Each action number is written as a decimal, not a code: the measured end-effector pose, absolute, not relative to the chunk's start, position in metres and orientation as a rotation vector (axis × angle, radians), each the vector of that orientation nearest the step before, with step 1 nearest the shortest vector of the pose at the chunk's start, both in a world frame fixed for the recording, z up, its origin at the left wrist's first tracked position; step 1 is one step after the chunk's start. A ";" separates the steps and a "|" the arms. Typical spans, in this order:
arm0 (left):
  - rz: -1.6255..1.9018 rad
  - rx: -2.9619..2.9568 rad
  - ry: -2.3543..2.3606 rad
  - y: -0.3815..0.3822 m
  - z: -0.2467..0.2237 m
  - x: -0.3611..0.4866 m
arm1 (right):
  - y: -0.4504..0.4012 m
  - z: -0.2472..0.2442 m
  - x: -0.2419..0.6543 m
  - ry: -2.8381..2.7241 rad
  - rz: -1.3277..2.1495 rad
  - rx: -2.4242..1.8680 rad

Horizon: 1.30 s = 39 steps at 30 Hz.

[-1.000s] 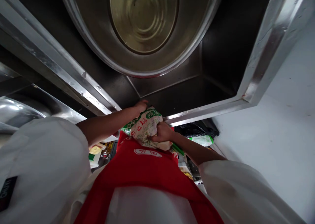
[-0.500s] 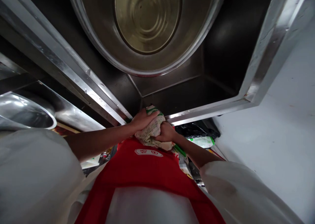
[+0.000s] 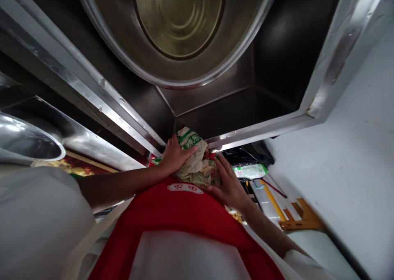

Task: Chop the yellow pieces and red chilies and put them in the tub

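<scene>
A crumpled cream plastic bag (image 3: 195, 159) with green and small dark print lies bunched against the near corner of the sink, just in front of my red apron. My left hand (image 3: 176, 156) grips the bag from its left side, thumb laid across the top. On the opposite side, my right hand (image 3: 229, 185) is spread, its fingers stretched along the bag's edge. The bag's underside and the left fingertips are hidden.
A large round steel pot (image 3: 181, 76) sits in the dark steel sink (image 3: 212, 120), its inside yellowish. To the left is a metal bowl (image 3: 30, 142). A black plastic bag (image 3: 250, 154) and a green-white package (image 3: 250, 171) lie right, by a white wall (image 3: 353, 148).
My right hand has loosened from its closed grip and spread out to the right. The bag has opened out somewhat, showing more green print. My left hand stays on it.
</scene>
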<state>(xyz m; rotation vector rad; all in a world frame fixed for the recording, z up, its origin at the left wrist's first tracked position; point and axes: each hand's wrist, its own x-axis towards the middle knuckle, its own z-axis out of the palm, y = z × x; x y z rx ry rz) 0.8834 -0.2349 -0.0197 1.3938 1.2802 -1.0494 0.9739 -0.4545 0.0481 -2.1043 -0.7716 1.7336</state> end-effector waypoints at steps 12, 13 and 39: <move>-0.808 1.686 1.255 -0.268 -0.022 0.866 | -0.425 0.002 0.922 -0.839 1.292 -2.294; -0.807 1.707 1.266 -0.270 -0.024 0.865 | -0.422 -0.002 0.920 -0.850 1.259 -2.307; -1.020 1.807 1.303 -0.263 -0.053 0.883 | -0.412 -0.055 0.941 -0.899 1.100 -2.219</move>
